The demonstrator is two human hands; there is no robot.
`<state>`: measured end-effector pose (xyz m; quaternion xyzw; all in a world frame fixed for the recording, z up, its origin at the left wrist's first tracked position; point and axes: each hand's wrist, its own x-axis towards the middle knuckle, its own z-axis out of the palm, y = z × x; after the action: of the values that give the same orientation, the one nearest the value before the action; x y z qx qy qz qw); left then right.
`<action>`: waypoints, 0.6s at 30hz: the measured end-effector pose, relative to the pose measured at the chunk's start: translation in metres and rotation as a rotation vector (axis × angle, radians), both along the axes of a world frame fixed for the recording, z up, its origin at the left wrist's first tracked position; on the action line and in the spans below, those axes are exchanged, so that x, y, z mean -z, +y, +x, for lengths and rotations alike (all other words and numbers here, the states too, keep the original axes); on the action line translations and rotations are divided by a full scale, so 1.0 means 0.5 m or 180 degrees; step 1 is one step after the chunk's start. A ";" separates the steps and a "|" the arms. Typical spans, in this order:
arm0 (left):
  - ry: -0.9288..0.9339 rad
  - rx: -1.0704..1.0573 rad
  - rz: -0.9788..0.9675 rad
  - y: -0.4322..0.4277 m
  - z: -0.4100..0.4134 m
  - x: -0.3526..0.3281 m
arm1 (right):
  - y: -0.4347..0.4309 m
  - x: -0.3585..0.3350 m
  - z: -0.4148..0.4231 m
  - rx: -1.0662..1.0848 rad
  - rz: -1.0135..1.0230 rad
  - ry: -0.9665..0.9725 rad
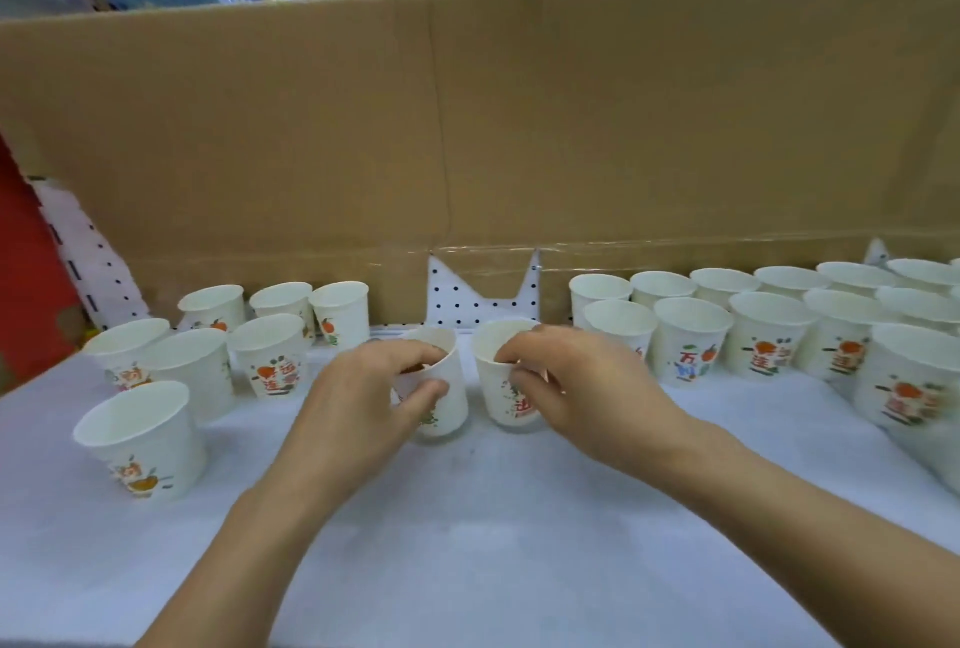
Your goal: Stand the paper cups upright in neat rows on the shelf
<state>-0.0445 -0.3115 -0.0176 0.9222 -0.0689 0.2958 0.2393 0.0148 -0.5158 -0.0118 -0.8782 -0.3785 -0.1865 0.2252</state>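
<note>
Two paper cups stand upright mid-shelf, just apart, in the gap between the two groups: the left hand holds the left cup with fingers curled over the rim and thumb on the wall, and the right hand pinches the rim of the right cup the same way. Thin paper may buckle under those pinches, and empty cups this light could tip if a finger catches a rim on letting go; a wrist swung sideways might topple close neighbours. Seven cups form the left group, loosely spaced, one well forward of the others. At least twelve form the right group, in tighter rows running out of view. All sit on the white shelf, before one cardboard wall and a dotted pegboard.
</note>
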 end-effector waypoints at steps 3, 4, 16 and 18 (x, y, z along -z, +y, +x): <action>0.0047 0.0500 0.0016 -0.090 0.002 0.005 | -0.132 0.014 -0.044 0.0381 0.0212 0.0080; 0.0054 0.0675 0.0051 -0.124 0.004 0.005 | -0.172 0.020 -0.051 0.0553 0.0239 0.0084; 0.0252 0.1207 -0.0019 -0.389 0.074 0.009 | -0.389 0.031 -0.056 0.1602 0.0534 -0.0120; 0.0078 0.1231 -0.0019 -0.394 0.074 0.016 | -0.391 0.037 -0.057 0.1585 0.0547 -0.0154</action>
<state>-0.0073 -0.5084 -0.0258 0.8946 -0.2411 0.2334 0.2952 -0.0137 -0.7113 -0.0303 -0.9172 -0.1388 -0.2885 0.2370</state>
